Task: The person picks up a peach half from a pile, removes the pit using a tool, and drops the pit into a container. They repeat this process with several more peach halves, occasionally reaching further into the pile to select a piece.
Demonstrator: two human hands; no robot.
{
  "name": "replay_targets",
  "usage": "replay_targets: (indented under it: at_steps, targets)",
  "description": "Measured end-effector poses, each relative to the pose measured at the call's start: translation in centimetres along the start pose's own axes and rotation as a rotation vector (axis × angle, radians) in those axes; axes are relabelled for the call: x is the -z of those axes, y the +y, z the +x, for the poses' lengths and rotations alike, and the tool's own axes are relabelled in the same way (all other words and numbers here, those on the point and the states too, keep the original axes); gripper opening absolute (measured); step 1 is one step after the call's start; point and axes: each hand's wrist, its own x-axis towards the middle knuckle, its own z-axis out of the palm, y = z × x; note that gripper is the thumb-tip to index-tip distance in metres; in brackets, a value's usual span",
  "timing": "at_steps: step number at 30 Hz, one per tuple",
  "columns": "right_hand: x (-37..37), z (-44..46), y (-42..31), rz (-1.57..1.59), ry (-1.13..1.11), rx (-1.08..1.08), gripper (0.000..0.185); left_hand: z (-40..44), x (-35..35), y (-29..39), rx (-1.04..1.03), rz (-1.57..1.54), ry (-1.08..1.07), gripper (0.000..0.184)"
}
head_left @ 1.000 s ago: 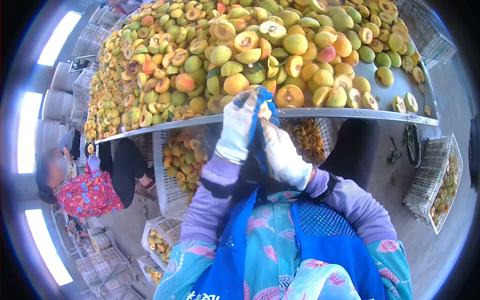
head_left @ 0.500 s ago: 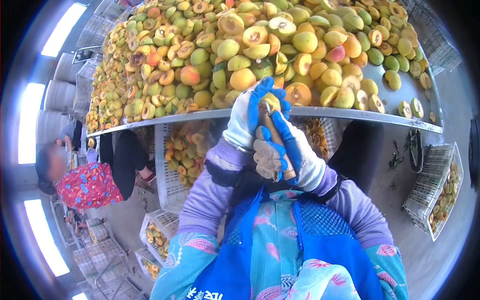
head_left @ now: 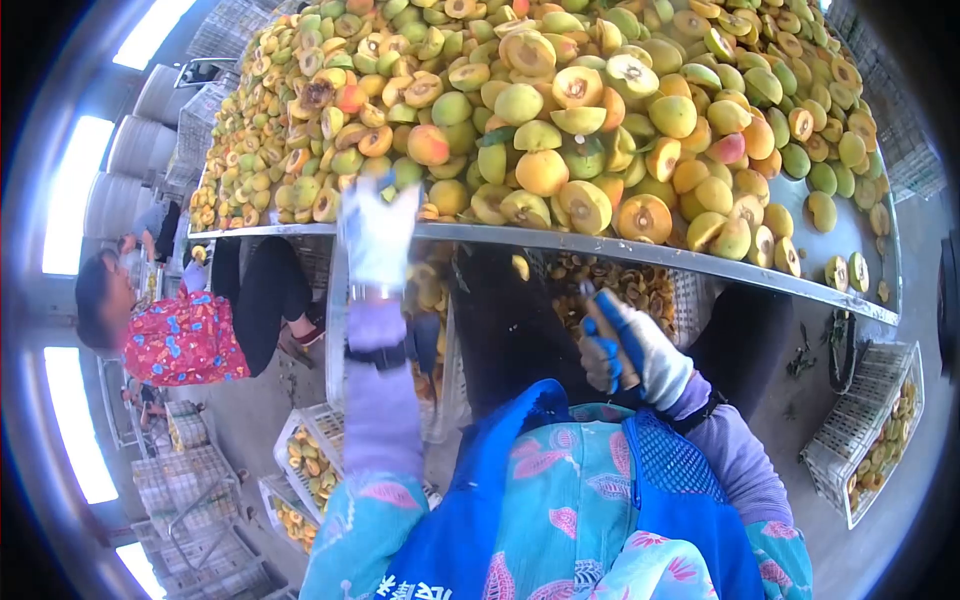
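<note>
My right hand (head_left: 655, 362), in a white and blue glove, is closed round the wooden handle of a pitting tool (head_left: 616, 338) with a short metal tip. It is below the table rim, in front of my lap. My left hand (head_left: 378, 235), gloved alike, reaches over the rim at the near edge of the apricot pile; motion smears its fingers. Whole and halved apricots (head_left: 540, 172), yellow-green to orange, several showing pits, cover the metal table (head_left: 600, 247). A small yellow apricot piece (head_left: 520, 267) shows below the rim, between my hands.
Beneath the table a white crate (head_left: 690, 300) holds brownish pieces and another crate (head_left: 448, 380) holds apricots. A crate of fruit (head_left: 835, 425) is on the floor at right. At left sits a person in a red patterned top (head_left: 190, 340), near more crates (head_left: 325, 425).
My hands have parted. The left moved left to the table edge; the right drew down and right with the pitting tool. The apricot both hands were round is no longer in the right hand.
</note>
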Motion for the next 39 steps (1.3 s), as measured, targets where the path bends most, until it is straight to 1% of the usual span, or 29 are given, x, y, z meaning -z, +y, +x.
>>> replay_targets:
  at_steps: [1,2,3,4,6,7,8,9,10,12,14,16,17,20,21,22,24,25,26,28,29,30,31,32,34,35,36,38,39]
  targets:
    - [-0.7,-0.1,0.7,-0.056,0.053,0.008,0.046,1.5,-0.7,1.8,-0.083,-0.042,0.031,0.059]
    - [-1.7,0.0,1.3,-0.113,0.104,0.016,0.047,4.1,-2.7,2.1,-0.147,0.102,-0.101,0.067]
    - [-2.2,0.2,1.5,-0.263,0.12,0.061,0.049,5.8,-5.1,2.8,-0.125,0.305,-0.17,0.071]
    - [-2.9,0.1,1.3,-0.426,0.145,0.121,0.047,8.4,-9.4,0.0,-0.243,0.378,-0.155,0.074]
    - [-4.8,-0.6,0.3,-0.541,0.296,0.18,0.044,9.7,-7.3,-0.8,-0.287,-0.009,-0.21,0.056]
    - [-5.2,-0.7,-0.1,-0.533,0.296,0.194,0.044,8.9,-5.4,0.6,0.177,-0.643,-0.427,0.054]
    - [-5.5,-0.5,-0.4,-0.635,0.29,0.35,0.042,8.4,-4.4,-0.5,0.293,-1.107,-0.547,0.055]
    - [-5.8,-0.3,-0.6,-0.733,0.284,0.499,0.04,6.8,-4.0,-0.7,0.198,-1.396,-0.668,0.058]
    - [-6.6,0.1,-1.0,-0.91,0.303,0.577,0.039,4.7,-3.8,-0.6,0.102,-1.689,-0.783,0.062]
    - [-7.9,1.2,-1.8,-1.298,0.377,0.724,0.039,1.0,-3.7,1.2,0.081,-1.797,-0.846,0.064]
    - [-9.9,1.3,-2.6,-1.391,0.449,0.7,0.04,-2.3,-3.5,5.2,0.14,-1.754,-0.633,0.066]
    - [-10.4,1.0,-2.7,-1.482,0.521,0.683,0.04,-3.9,-3.1,7.0,0.1,-1.626,-0.679,0.063]
    - [-10.3,1.0,-2.7,-1.483,0.551,0.71,0.041,-4.2,-3.4,7.4,-0.308,-1.02,-0.463,0.056]
    - [-9.4,1.0,-2.4,-1.469,0.602,0.759,0.044,-5.3,-2.6,9.7,-0.247,-1.143,-0.507,0.05]
    - [-9.0,1.1,-2.3,-1.462,0.617,0.774,0.045,-5.5,-2.9,10.0,-0.174,-1.268,-0.486,0.038]
    - [-8.4,1.2,-2.1,-1.463,0.618,0.775,0.045,-5.5,-2.9,10.1,-0.176,-1.27,-0.486,0.038]
    - [-7.5,1.7,-1.9,-1.388,0.626,0.796,0.046,-5.4,-2.7,10.3,-0.582,-0.832,-0.201,0.031]
    - [-7.3,1.8,-1.8,-1.39,0.623,0.796,0.046,-5.4,-2.9,10.3,-0.605,-0.786,-0.151,0.03]
    - [-7.1,1.8,-1.7,-1.434,0.632,0.835,0.047,-5.7,-2.9,10.5,-0.602,-0.784,-0.15,0.03]
    - [-7.1,1.5,-1.8,-1.476,0.638,0.869,0.047,-6.5,-2.8,11.1,-0.173,-1.405,-0.35,0.026]
    - [-7.5,0.9,-2.3,-1.491,0.604,0.768,0.047,-6.3,-2.8,10.9,-0.17,-1.403,-0.351,0.026]
    - [-7.6,0.6,-2.7,-1.502,0.571,0.669,0.047,-6.0,-2.8,10.7,-0.154,-1.389,-0.429,0.025]
    - [-7.1,0.6,-3.1,-1.502,0.517,0.665,0.044,-6.0,-2.8,10.6,-0.137,-1.374,-0.508,0.025]
    - [-6.4,1.3,-2.4,-1.494,0.516,0.662,0.044,-6.3,-3.1,10.5,-0.133,-1.368,-0.513,0.025]
    - [-5.3,2.7,-1.1,-1.28,0.512,0.908,0.042,-6.5,-4.5,11.0,-0.139,-1.299,-0.33,0.03]
    - [-6.5,2.6,-0.7,-0.865,0.394,0.626,0.04,-7.2,-4.8,11.5,-0.175,-1.301,-0.233,0.032]
    - [-4.8,3.7,0.1,-0.804,0.417,0.68,0.043,-7.7,-4.7,11.6,-0.164,-1.318,-0.229,0.033]
    - [-5.9,2.4,-0.3,-0.712,0.375,0.51,0.045,-8.2,-4.9,11.2,-0.074,-1.319,-0.337,0.033]
    - [-5.8,2.1,0.2,-0.695,0.375,0.497,0.045,-8.2,-4.4,11.1,0.03,-1.298,-0.489,0.03]
